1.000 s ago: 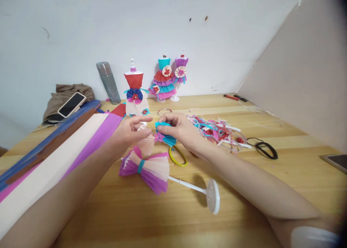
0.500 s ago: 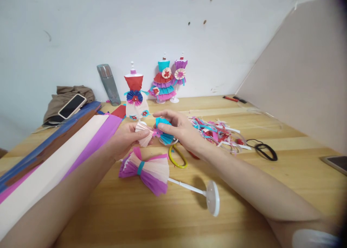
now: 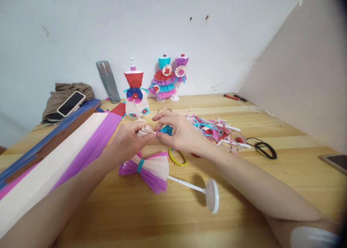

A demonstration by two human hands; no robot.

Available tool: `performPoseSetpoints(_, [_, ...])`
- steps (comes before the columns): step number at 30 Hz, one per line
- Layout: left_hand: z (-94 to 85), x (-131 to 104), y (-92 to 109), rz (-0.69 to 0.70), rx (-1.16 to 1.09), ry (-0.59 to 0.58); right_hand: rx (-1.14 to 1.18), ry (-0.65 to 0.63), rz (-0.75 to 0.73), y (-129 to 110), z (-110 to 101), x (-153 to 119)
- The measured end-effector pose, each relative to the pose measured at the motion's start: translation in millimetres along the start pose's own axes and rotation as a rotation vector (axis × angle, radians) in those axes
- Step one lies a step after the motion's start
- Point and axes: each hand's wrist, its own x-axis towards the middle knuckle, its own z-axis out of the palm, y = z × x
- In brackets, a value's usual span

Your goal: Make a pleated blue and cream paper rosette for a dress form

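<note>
A small pleated paper bow (image 3: pixel 145 131), cream on one side and turquoise on the other with a pink middle, is held above the table between my two hands. My left hand (image 3: pixel 127 138) pinches the cream half. The fingers of my right hand (image 3: pixel 179 131) close around the turquoise half near the pink middle and partly cover it. Below them a mini dress stand wearing a purple and cream crepe-paper dress (image 3: pixel 151 168) lies on its side, a turquoise band at its waist. Beside it yellow-handled scissors (image 3: pixel 177 157) are partly hidden by my right hand.
Three dressed mannequins, one in red and cream (image 3: pixel 135 89), stand along the wall. Crepe-paper sheets (image 3: pixel 70 147) and a phone (image 3: pixel 71 103) lie left, near a leaning flask (image 3: pixel 108 82). Paper scraps (image 3: pixel 217 129) and a black cord loop (image 3: pixel 264 149) lie right.
My fingers have drawn closer together at the bow's middle. Its cream half is now squeezed narrower and the turquoise half is more covered. The view has tilted slightly downward.
</note>
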Motion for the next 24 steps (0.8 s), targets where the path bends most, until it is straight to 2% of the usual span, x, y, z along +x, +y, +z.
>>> performPoseSetpoints(3, [0.6, -0.9, 1.5, 0.019, 0.089, 0.034, 0.059, 0.027, 0.003, 0.4, 0.6, 0.0])
performPoseSetpoints(5, [1.3, 0.1, -1.9, 0.007, 0.064, 0.02, 0.091, 0.041, -0.005, 0.8, 1.6, 0.0])
performPoseSetpoints(9, [1.8, 3.9, -7.1, -0.041, -0.077, -0.005, 0.145, 0.044, -0.015, 1.5, 3.1, 0.8])
performPoseSetpoints(15, [-1.7, 6.7, -0.3, -0.127, -0.284, -0.062, 0.277, 0.023, 0.012, 1.2, 1.5, 1.8])
performPoseSetpoints(19, [-1.1, 6.9, -3.7, -0.19, -0.402, -0.09, 0.319, 0.022, 0.021, 0.7, 0.6, 1.6])
performPoseSetpoints(24, [0.6, 7.3, -5.5, -0.252, -0.536, -0.088, 0.305, 0.034, -0.041, 0.8, 0.9, 1.1])
